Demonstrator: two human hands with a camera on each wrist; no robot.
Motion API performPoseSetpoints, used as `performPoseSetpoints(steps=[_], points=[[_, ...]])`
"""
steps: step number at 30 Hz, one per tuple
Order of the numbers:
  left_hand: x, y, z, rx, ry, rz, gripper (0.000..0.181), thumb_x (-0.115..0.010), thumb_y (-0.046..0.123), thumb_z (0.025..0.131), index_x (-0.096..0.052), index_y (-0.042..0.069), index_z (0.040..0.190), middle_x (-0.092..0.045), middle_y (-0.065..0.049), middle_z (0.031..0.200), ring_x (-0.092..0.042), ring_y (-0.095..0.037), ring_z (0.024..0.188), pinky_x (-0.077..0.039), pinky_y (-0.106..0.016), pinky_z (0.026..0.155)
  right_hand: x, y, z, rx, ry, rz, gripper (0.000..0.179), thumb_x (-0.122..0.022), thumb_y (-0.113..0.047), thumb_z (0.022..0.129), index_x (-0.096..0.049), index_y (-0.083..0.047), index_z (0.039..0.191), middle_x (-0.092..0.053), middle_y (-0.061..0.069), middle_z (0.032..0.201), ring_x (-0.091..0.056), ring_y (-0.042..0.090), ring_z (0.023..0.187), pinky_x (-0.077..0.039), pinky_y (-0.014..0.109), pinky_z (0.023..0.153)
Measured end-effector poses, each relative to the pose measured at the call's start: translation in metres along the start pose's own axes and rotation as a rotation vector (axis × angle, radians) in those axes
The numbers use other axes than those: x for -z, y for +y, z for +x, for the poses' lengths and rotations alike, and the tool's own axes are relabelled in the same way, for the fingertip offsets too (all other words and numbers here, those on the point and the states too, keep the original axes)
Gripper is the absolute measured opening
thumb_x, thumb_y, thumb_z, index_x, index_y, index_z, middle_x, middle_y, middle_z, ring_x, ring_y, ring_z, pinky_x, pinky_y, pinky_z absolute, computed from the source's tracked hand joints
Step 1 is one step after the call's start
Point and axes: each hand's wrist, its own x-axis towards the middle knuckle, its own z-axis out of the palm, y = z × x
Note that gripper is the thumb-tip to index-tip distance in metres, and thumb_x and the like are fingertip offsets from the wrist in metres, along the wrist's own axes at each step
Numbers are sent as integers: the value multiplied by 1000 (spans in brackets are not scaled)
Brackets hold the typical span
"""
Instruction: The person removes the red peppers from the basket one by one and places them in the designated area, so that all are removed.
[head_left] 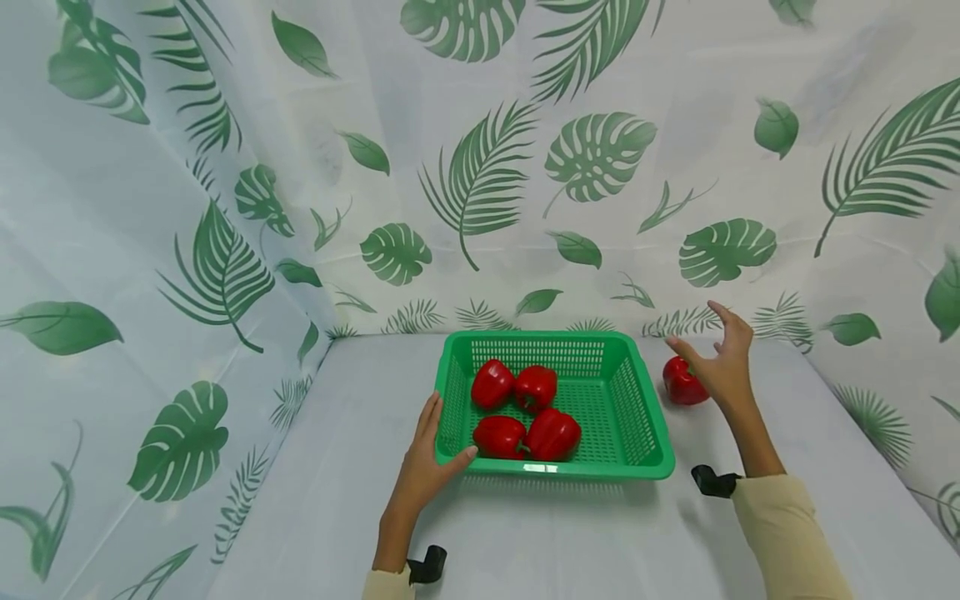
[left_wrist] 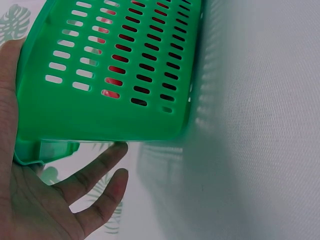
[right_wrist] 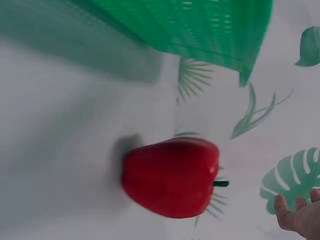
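Observation:
A green plastic basket [head_left: 555, 471] with slotted walls stands on the white surface, and several red bell peppers [head_left: 553, 435] lie in its left half. My left hand [head_left: 425, 468] spreads around the near left corner, thumb on the front rim and fingers along the left side. In the left wrist view, two fingers [left_wrist: 107, 197] extend beside the basket wall. To the right of the basket, another red bell pepper [right_wrist: 172, 177] with a green stem sits on the surface. Above and beside that pepper is my right hand [head_left: 723, 362], thumb and fingers spread wide, holding nothing.
White cloth with green leaf prints [head_left: 480, 183] hangs behind the surface and along both sides. The white table surface [head_left: 337, 433] extends around the basket. Each wrist wears a small black camera mount [head_left: 427, 565].

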Motion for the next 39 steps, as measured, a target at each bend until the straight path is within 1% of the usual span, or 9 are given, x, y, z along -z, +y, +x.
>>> performPoseSetpoints(steps=[5,9,11,15,20,23,27,33,39], points=[[0,0,0,8,-5,-1,93,-71,45,85,-18,23,158,-11,13,164,-22,-26,150,-34,-65,107,-4,-17,4,77,-60,16,88,-75,-30,84,-24,-18,155,-15,18,157,-20,42,144,-31,69,105],[0,-1,0,8,-5,-5,93,-71,45,85,-18,23,158,-10,15,164,-21,-25,150,-33,-65,108,-8,-29,9,121,-156,46,86,-74,-27,86,-25,-15,155,-16,21,156,-24,46,142,-35,69,101],[-1,-2,0,15,-8,-6,93,-71,45,85,-17,24,158,-9,17,163,-20,-23,150,-32,-64,109,-11,-34,10,137,-231,61,85,-73,-25,87,-24,-14,155,-16,22,156,-26,48,141,-37,69,99],[-1,-2,0,21,-8,-12,93,-72,44,85,-17,25,158,-9,20,162,-19,-21,150,-31,-64,110,-20,-45,11,164,-430,73,80,-71,-22,90,-25,-13,154,-16,23,156,-27,50,141,-37,68,100],[0,-1,0,13,-5,-22,93,-71,45,85,-17,24,158,-10,14,164,-20,-23,150,-32,-64,109,-37,-56,11,158,-656,71,70,-70,-24,91,-34,-13,150,-21,21,155,-24,49,142,-40,64,101],[0,0,0,7,-7,-24,93,-71,47,85,-17,23,158,-11,11,165,-21,-25,150,-33,-65,108,-47,-60,9,154,-754,34,69,-71,-28,90,-38,-13,148,-28,19,153,-29,48,140,-44,62,100],[0,0,-1,9,-13,-25,93,-71,47,85,-18,23,158,-11,13,164,-21,-25,150,-33,-65,109,-58,-60,5,171,-871,7,66,-72,-28,88,-43,-8,144,-42,19,146,-40,48,134,-47,58,99],[0,1,-1,-5,-10,-8,92,-70,46,86,-18,21,158,-11,11,164,-20,-25,150,-33,-64,109,-72,-59,4,125,-1070,-11,59,-72,-28,88,-49,-7,138,-52,21,137,-50,44,127,-53,48,94],[1,1,1,7,-10,-6,91,-70,43,86,-19,19,158,-12,8,165,-20,-24,150,-32,-63,110,-84,-58,3,-49,-1279,-18,62,-73,-23,87,-48,-8,141,-43,27,144,-48,45,127,-55,53,89]])
